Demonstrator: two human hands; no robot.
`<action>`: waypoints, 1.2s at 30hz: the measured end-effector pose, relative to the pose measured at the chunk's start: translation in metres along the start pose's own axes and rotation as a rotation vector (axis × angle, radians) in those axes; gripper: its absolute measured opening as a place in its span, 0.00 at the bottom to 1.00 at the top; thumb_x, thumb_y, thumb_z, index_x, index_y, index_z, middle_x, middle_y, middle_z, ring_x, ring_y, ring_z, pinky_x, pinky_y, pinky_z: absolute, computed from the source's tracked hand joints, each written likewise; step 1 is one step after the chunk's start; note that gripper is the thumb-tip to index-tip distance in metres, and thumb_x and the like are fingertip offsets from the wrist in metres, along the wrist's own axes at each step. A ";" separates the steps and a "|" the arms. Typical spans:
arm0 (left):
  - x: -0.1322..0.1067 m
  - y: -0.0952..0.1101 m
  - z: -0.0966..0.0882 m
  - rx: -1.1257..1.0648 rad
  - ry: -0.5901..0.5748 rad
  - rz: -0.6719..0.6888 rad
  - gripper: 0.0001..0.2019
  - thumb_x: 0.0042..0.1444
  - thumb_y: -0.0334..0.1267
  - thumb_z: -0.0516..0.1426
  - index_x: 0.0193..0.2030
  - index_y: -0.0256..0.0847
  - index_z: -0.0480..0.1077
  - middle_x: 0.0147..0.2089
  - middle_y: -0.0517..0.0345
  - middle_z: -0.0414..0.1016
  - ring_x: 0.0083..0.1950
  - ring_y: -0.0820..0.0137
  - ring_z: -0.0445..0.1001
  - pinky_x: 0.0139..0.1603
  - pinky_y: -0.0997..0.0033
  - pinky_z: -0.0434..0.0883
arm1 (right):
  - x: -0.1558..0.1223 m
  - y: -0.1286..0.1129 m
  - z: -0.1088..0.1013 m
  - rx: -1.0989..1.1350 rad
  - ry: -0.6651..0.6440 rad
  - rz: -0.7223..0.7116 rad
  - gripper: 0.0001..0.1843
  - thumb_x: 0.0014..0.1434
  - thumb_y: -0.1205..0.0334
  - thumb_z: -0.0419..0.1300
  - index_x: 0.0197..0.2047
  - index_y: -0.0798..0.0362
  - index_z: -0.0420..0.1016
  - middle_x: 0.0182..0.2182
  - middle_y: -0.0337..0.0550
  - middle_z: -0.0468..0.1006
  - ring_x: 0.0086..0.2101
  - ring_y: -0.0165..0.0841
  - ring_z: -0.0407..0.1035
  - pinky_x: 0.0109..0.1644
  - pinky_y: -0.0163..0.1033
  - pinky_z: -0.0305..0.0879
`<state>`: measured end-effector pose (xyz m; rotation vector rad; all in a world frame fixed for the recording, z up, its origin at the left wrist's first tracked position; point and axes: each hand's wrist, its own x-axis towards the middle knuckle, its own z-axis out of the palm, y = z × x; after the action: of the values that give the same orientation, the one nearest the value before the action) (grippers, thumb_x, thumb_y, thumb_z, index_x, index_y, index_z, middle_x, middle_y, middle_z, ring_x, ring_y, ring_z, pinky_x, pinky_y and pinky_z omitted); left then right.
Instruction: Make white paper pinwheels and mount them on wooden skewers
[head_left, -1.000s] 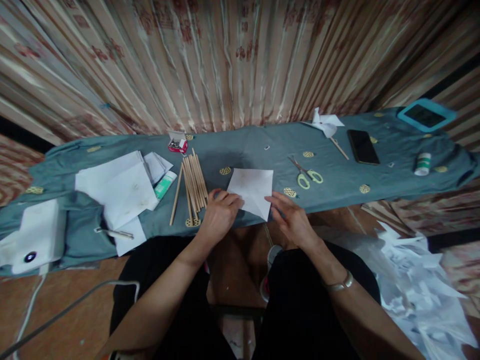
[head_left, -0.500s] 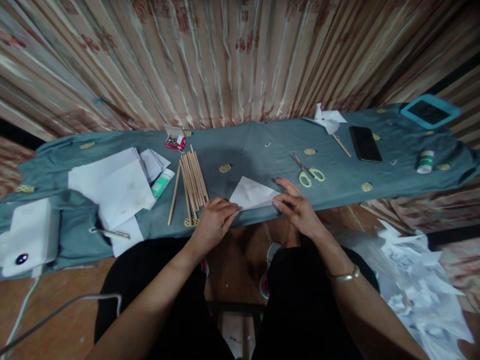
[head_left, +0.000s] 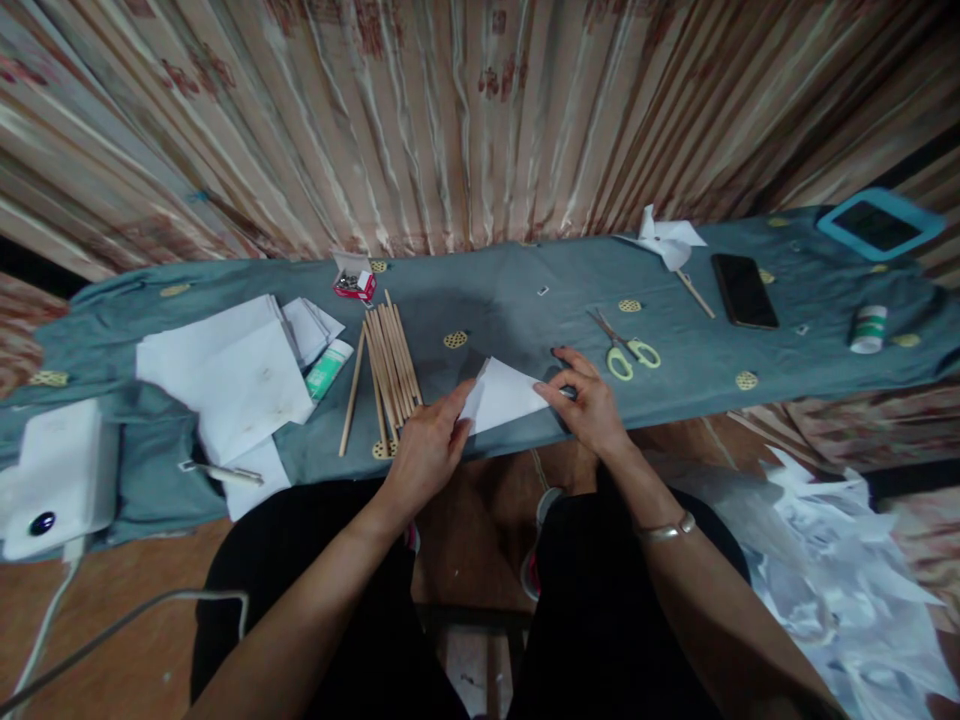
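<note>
A white sheet of paper (head_left: 504,397), folded into a triangle, is held between my hands at the front edge of the cloth-covered table. My left hand (head_left: 429,440) grips its left corner, with the thumb and fingers closed on the paper. Thumb and fingers of my right hand (head_left: 586,402) pinch the right corner, and a silver bracelet circles that wrist. Just left of my left hand lies a row of several wooden sticks (head_left: 391,360). Scissors with pale green handles (head_left: 628,352) rest to the right of my right hand.
Paper sheets (head_left: 225,360), a green glue stick (head_left: 328,370) and a red box of pins (head_left: 354,282) lie left. Further right are a paper pinwheel (head_left: 667,245), a phone (head_left: 744,290) and a blue-framed tablet (head_left: 877,230). A bag of paper scraps (head_left: 847,580) stands on the floor.
The left hand has moved slightly up along the left side of the folded paper. The right hand has shifted a little left, its thumb now on the paper's right corner. The view has turned slightly.
</note>
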<state>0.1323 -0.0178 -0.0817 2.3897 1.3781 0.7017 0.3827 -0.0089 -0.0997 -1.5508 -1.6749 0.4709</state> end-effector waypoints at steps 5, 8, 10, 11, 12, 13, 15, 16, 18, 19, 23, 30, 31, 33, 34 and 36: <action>0.001 -0.001 0.001 0.032 -0.036 0.054 0.14 0.63 0.32 0.52 0.53 0.40 0.71 0.44 0.52 0.75 0.42 0.66 0.76 0.45 0.66 0.73 | 0.002 0.000 0.008 -0.061 0.045 0.001 0.20 0.58 0.44 0.59 0.24 0.49 0.71 0.55 0.53 0.73 0.60 0.47 0.62 0.62 0.59 0.57; 0.001 -0.001 0.001 0.054 -0.033 0.070 0.12 0.63 0.32 0.51 0.50 0.40 0.72 0.44 0.52 0.74 0.43 0.67 0.76 0.46 0.67 0.73 | 0.002 -0.001 0.009 -0.092 0.055 0.006 0.20 0.58 0.44 0.58 0.23 0.49 0.71 0.55 0.54 0.73 0.60 0.48 0.62 0.62 0.58 0.57; 0.002 -0.001 0.001 0.078 -0.034 0.073 0.12 0.63 0.32 0.51 0.50 0.39 0.72 0.46 0.51 0.73 0.43 0.66 0.75 0.46 0.67 0.73 | 0.001 -0.002 0.009 -0.108 0.049 0.006 0.20 0.58 0.44 0.58 0.24 0.49 0.70 0.55 0.55 0.73 0.60 0.48 0.61 0.62 0.58 0.57; 0.002 -0.001 0.000 0.092 -0.036 0.076 0.12 0.63 0.33 0.51 0.50 0.39 0.72 0.46 0.50 0.73 0.44 0.66 0.75 0.46 0.66 0.73 | 0.001 -0.003 0.009 -0.114 0.045 0.007 0.20 0.58 0.44 0.58 0.24 0.49 0.70 0.55 0.55 0.73 0.60 0.48 0.61 0.62 0.59 0.57; 0.003 0.000 -0.001 0.111 -0.037 0.079 0.12 0.64 0.33 0.51 0.49 0.39 0.72 0.47 0.49 0.73 0.44 0.65 0.75 0.45 0.65 0.73 | 0.000 -0.003 0.010 -0.120 0.040 0.010 0.20 0.59 0.44 0.58 0.25 0.49 0.70 0.56 0.55 0.72 0.60 0.49 0.61 0.62 0.59 0.57; 0.003 0.001 -0.002 0.139 -0.035 0.084 0.12 0.64 0.34 0.51 0.49 0.39 0.72 0.48 0.49 0.73 0.45 0.64 0.75 0.45 0.63 0.73 | 0.000 -0.004 0.010 -0.127 0.036 0.015 0.20 0.59 0.44 0.57 0.25 0.49 0.70 0.56 0.55 0.72 0.61 0.49 0.60 0.62 0.60 0.56; 0.005 0.005 -0.005 0.215 -0.013 0.099 0.11 0.64 0.35 0.51 0.49 0.40 0.72 0.52 0.46 0.73 0.49 0.60 0.74 0.48 0.58 0.72 | 0.000 -0.005 0.010 -0.144 0.028 0.029 0.20 0.59 0.43 0.57 0.26 0.50 0.71 0.57 0.56 0.71 0.61 0.50 0.60 0.62 0.61 0.56; 0.006 0.008 -0.005 0.248 0.004 0.116 0.12 0.64 0.35 0.51 0.50 0.40 0.72 0.55 0.45 0.72 0.52 0.58 0.72 0.51 0.54 0.71 | 0.000 -0.006 0.011 -0.152 0.025 0.035 0.20 0.60 0.43 0.57 0.26 0.50 0.71 0.57 0.57 0.70 0.61 0.50 0.59 0.61 0.61 0.56; 0.006 0.016 -0.005 0.283 0.023 0.175 0.14 0.64 0.34 0.51 0.54 0.39 0.69 0.62 0.44 0.68 0.61 0.55 0.67 0.59 0.48 0.65 | -0.001 -0.007 0.011 -0.169 0.020 0.040 0.20 0.60 0.43 0.56 0.26 0.50 0.70 0.58 0.58 0.70 0.61 0.50 0.59 0.61 0.61 0.56; 0.006 0.020 -0.003 0.285 0.019 0.216 0.15 0.64 0.33 0.50 0.56 0.39 0.67 0.64 0.44 0.66 0.65 0.55 0.63 0.63 0.45 0.62 | -0.001 -0.007 0.011 -0.178 0.018 0.039 0.20 0.60 0.43 0.56 0.26 0.50 0.70 0.58 0.58 0.70 0.61 0.51 0.60 0.61 0.61 0.57; 0.002 0.035 0.007 0.266 -0.071 0.332 0.18 0.65 0.31 0.49 0.61 0.36 0.63 0.66 0.46 0.65 0.70 0.56 0.57 0.69 0.40 0.53 | 0.000 -0.008 0.011 -0.208 0.015 0.030 0.21 0.61 0.44 0.55 0.26 0.51 0.70 0.57 0.58 0.70 0.61 0.50 0.60 0.61 0.60 0.58; 0.001 0.037 0.017 0.217 -0.187 0.276 0.22 0.63 0.39 0.53 0.62 0.34 0.62 0.67 0.44 0.63 0.70 0.56 0.57 0.70 0.46 0.54 | 0.000 -0.009 0.012 -0.233 0.030 0.016 0.22 0.62 0.44 0.53 0.26 0.51 0.70 0.57 0.58 0.71 0.60 0.49 0.61 0.61 0.59 0.58; 0.001 0.036 0.017 0.216 -0.193 0.274 0.23 0.63 0.40 0.53 0.63 0.34 0.62 0.67 0.44 0.63 0.70 0.56 0.57 0.70 0.47 0.53 | 0.000 -0.009 0.012 -0.233 0.029 0.017 0.22 0.62 0.44 0.53 0.26 0.51 0.70 0.57 0.57 0.71 0.60 0.49 0.61 0.61 0.59 0.58; 0.001 0.036 0.017 0.215 -0.205 0.271 0.24 0.63 0.41 0.53 0.63 0.32 0.61 0.68 0.44 0.62 0.70 0.56 0.56 0.71 0.47 0.53 | 0.000 -0.009 0.012 -0.234 0.028 0.022 0.22 0.62 0.44 0.53 0.26 0.51 0.70 0.57 0.57 0.71 0.61 0.49 0.61 0.61 0.59 0.58; 0.000 0.036 0.017 0.213 -0.210 0.270 0.24 0.63 0.41 0.53 0.63 0.32 0.61 0.68 0.43 0.62 0.71 0.56 0.56 0.71 0.47 0.52 | 0.000 -0.009 0.011 -0.235 0.028 0.025 0.22 0.62 0.44 0.54 0.26 0.51 0.70 0.57 0.57 0.71 0.61 0.49 0.60 0.61 0.59 0.58; 0.000 0.037 0.017 0.211 -0.220 0.264 0.25 0.63 0.42 0.53 0.64 0.31 0.60 0.68 0.43 0.61 0.71 0.56 0.56 0.71 0.47 0.52 | 0.000 -0.009 0.012 -0.236 0.029 0.026 0.22 0.62 0.43 0.54 0.26 0.51 0.70 0.57 0.57 0.71 0.60 0.50 0.61 0.60 0.58 0.58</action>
<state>0.1679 -0.0363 -0.0783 2.7513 1.1080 0.3512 0.3679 -0.0078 -0.1001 -1.7415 -1.7391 0.2699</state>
